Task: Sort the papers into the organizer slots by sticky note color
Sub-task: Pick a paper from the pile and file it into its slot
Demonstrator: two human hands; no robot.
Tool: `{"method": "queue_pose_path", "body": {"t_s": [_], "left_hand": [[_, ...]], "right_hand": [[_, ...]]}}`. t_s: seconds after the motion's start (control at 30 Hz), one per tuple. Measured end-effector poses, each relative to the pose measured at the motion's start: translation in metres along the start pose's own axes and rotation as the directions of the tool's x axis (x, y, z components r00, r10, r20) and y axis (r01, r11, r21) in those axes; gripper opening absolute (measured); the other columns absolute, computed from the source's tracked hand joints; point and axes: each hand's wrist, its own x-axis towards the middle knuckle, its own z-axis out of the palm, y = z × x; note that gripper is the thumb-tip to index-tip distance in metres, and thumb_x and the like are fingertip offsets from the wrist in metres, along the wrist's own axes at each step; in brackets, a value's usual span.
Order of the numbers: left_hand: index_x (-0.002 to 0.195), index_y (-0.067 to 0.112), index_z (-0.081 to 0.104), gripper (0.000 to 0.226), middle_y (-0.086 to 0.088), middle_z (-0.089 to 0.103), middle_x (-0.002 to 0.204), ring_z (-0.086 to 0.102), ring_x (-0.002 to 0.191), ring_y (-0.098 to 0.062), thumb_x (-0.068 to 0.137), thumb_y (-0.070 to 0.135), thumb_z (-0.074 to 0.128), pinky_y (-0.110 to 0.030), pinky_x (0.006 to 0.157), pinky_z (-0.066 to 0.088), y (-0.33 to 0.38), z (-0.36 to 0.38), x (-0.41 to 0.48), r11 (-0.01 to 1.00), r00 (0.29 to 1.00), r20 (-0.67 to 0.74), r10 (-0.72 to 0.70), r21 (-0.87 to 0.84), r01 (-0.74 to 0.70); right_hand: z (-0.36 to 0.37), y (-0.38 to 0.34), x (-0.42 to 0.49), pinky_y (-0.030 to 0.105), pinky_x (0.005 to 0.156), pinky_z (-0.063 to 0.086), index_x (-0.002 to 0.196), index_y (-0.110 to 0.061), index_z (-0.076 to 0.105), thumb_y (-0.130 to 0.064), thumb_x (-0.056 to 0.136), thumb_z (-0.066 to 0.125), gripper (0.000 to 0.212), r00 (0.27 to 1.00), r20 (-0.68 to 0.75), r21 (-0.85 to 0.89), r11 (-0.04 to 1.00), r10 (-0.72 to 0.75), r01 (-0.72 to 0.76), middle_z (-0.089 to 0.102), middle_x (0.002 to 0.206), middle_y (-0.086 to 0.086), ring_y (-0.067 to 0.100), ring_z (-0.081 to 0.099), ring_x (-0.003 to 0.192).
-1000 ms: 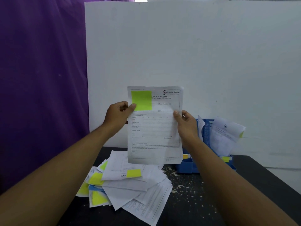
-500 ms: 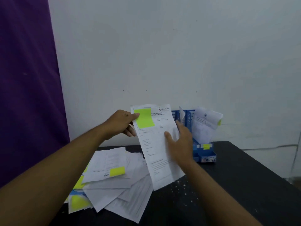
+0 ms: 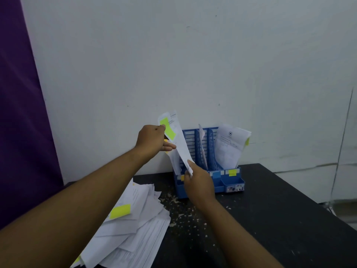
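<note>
Sheet [image 3: 181,149] held edge-on between both hands, just in front of the left slot of the organizer [image 3: 190,144], which stands at the back of the counter [image 3: 270,209]. Our left hand [image 3: 152,141] pinches the top corner beside the green note [image 3: 167,128]. Our right hand [image 3: 199,182] pinches the bottom edge with curled fingers. Each grip is closed on the sheet and on nothing else, and the paper bows between them.

We judge the step in hand to be feeding it into a slot. To do that well, we should first match the colour. The middle label [image 3: 216,174] is blue and the right label [image 3: 232,172] is yellow. The left one is mostly hidden behind our right hand, so it may be green, but we cannot be sure.

Then we draw the sheet taut and upright and lead with the bottom corner. The right grip lets go only once that edge sits between the walls, and the left lowers the rest. Filed paper [image 3: 174,164] stands in that slot, so ours should slide in beside it without crumpling. The pile [image 3: 135,219] lies at our left.
</note>
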Motion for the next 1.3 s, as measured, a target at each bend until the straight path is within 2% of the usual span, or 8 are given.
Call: {"method": "queue_pose_path", "body": {"t_s": [0.27,0.43,0.57,0.73,0.97,1.07,1.2,1.3], "left_hand": [[0.109,-0.009,0.065,0.041,-0.031,0.076,0.089,0.079,0.064,-0.028,0.113,0.027,0.045,-0.024,0.051,0.059,0.012,0.035,0.022,0.995,0.995,-0.016,0.097,0.015,-0.097],[0.106,-0.013,0.065,0.045,-0.029,0.076,0.089,0.08,0.066,-0.028,0.112,0.027,0.045,-0.047,0.076,0.067,-0.003,0.061,0.048,0.99,0.993,-0.024,0.119,0.082,-0.117],[0.088,-0.01,0.063,0.046,-0.021,0.075,0.08,0.08,0.067,-0.026,0.112,0.025,0.045,-0.05,0.079,0.067,-0.018,0.08,0.073,0.986,0.992,-0.029,0.126,0.114,-0.122],[0.076,0.003,0.059,0.043,-0.018,0.073,0.079,0.08,0.068,-0.024,0.111,0.024,0.045,-0.048,0.08,0.067,-0.047,0.095,0.092,0.986,0.995,-0.01,0.1,0.136,-0.098],[0.116,0.011,0.072,0.028,-0.012,0.075,0.1,0.08,0.073,-0.019,0.11,0.027,0.05,-0.039,0.072,0.068,-0.084,0.098,0.093,0.994,0.998,0.046,0.047,0.095,-0.051],[0.119,0.016,0.07,0.023,0.011,0.065,0.089,0.08,0.074,-0.02,0.11,0.024,0.051,-0.044,0.075,0.068,-0.092,0.09,0.087,0.995,0.998,0.051,0.046,0.083,-0.05],[0.152,0.014,0.054,0.045,-0.004,0.069,0.125,0.08,0.075,-0.02,0.107,0.018,0.055,-0.031,0.063,0.065,-0.106,0.073,0.075,0.998,1.0,0.003,0.009,0.069,-0.009],[0.146,0.016,0.061,0.042,-0.003,0.078,0.104,0.079,0.075,-0.015,0.104,0.016,0.06,-0.03,0.064,0.065,-0.127,0.049,0.061,0.991,0.999,-0.025,0.042,0.127,-0.039]], "right_hand": [[0.008,0.019,0.058,0.045,0.088,0.064,0.147,-0.023,0.054,-0.021,0.108,0.054,0.039,1.0,-0.026,-0.04,0.999,-0.016,0.015,0.072,0.125,0.007,0.026,0.071,0.105],[0.024,0.042,0.097,0.017,0.054,0.035,0.142,-0.026,0.056,-0.009,0.105,0.049,0.041,1.0,0.027,-0.05,0.999,0.002,0.0,0.069,0.102,0.004,0.013,0.055,0.078],[0.047,0.062,0.128,0.009,0.055,0.033,0.123,-0.025,0.068,-0.018,0.105,0.044,0.031,0.999,0.035,0.006,1.0,0.02,-0.021,0.057,0.084,-0.016,0.0,0.048,0.063],[0.068,0.082,0.143,0.029,0.065,0.045,0.149,-0.028,0.048,0.002,0.101,0.048,0.056,0.99,0.113,-0.066,0.995,0.087,-0.08,0.068,0.105,0.008,0.016,0.055,0.082],[0.084,0.097,0.14,0.047,0.071,0.061,0.135,-0.026,0.053,-0.002,0.099,0.05,0.043,0.993,0.084,-0.045,0.995,0.088,-0.084,0.067,0.095,0.009,0.028,0.066,0.085],[0.083,0.093,0.136,0.047,0.074,0.061,0.132,-0.024,0.056,-0.011,0.102,0.052,0.034,0.995,0.068,-0.025,0.997,0.076,-0.074,0.07,0.1,0.008,0.027,0.066,0.089],[0.08,0.085,0.128,0.043,0.082,0.061,0.15,-0.022,0.046,-0.015,0.102,0.053,0.049,0.991,0.064,-0.024,0.993,0.113,-0.112,0.07,0.113,0.008,0.025,0.066,0.1],[0.074,0.075,0.114,0.042,0.09,0.06,0.157,-0.019,0.04,-0.013,0.102,0.056,0.057,0.99,0.055,-0.033,0.991,0.132,-0.131,0.066,0.127,0.009,0.026,0.064,0.112]]}}
